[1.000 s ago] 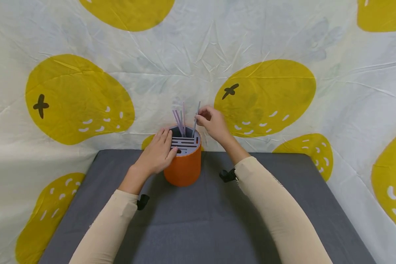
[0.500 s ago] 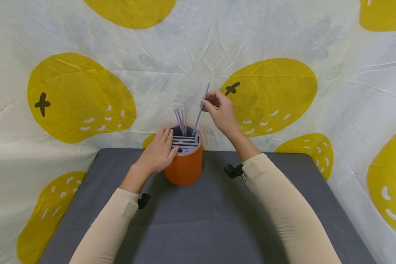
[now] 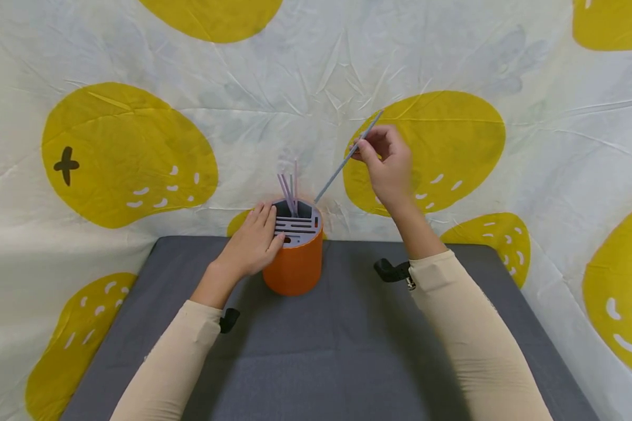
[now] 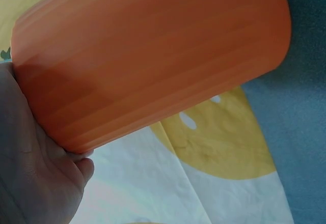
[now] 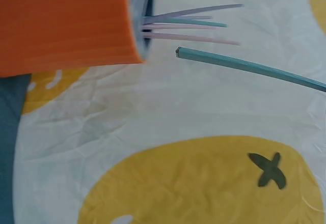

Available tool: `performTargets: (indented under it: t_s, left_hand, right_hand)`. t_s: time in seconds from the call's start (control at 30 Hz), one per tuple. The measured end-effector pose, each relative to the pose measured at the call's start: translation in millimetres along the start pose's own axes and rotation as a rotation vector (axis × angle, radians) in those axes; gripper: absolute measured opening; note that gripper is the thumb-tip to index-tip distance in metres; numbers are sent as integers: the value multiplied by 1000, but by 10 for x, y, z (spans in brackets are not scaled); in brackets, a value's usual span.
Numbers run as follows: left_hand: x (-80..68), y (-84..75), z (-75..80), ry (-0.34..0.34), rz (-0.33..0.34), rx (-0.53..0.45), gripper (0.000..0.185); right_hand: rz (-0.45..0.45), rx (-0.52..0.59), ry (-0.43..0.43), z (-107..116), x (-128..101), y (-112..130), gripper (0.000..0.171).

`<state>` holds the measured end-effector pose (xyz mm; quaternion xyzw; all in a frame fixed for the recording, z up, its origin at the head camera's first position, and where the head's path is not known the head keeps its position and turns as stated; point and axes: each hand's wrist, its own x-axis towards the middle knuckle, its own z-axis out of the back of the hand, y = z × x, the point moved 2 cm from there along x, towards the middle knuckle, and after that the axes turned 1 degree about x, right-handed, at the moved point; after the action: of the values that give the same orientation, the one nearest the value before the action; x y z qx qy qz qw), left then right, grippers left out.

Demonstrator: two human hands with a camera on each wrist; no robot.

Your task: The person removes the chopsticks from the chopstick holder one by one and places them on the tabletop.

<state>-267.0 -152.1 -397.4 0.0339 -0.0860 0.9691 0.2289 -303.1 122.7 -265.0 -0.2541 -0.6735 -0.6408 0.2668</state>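
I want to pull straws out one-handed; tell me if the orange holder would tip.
Probably light: the left hand rests on the orange holder, seemingly steadying it. Tall, narrow, so apt to tip. The straw looks thin, light.

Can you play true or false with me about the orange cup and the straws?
1. The right hand pinches a straw. True.
2. That straw's lower end is inside the orange cup. False: its tip is out of the cup, in the air beside the rim, as the right wrist view shows.
3. The left hand rests on the cup's rim and side. True.
4. The cup has no straws in it. False: a few thin straws stand in its slotted grey lid.
5. The cup stands on a yellow mat. False: it stands on a grey mat.
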Motion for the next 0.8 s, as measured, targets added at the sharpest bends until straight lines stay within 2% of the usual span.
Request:
performTargets:
  t_s: [0.2, 0.27, 0.37, 0.6, 0.8]
  left_hand:
    - [-5, -7, -2, -4, -4, -4, 73]
    - [-10, 0, -8, -2, -2, -5, 73]
    - [-4, 4, -10, 2, 4, -7, 73]
    - [44, 4, -7, -4, 3, -3, 73]
    - [69, -18, -7, -2, 10, -5, 73]
  right_hand:
    - [30, -41, -19, 210, -36, 151, 10]
    - [43, -78, -15, 276, -62, 151, 10]
    - [15, -116, -2, 381, -109, 108, 9]
    - [-112, -263, 18, 651, -269, -181, 14]
    - [-200, -433, 91, 789, -438, -555, 21]
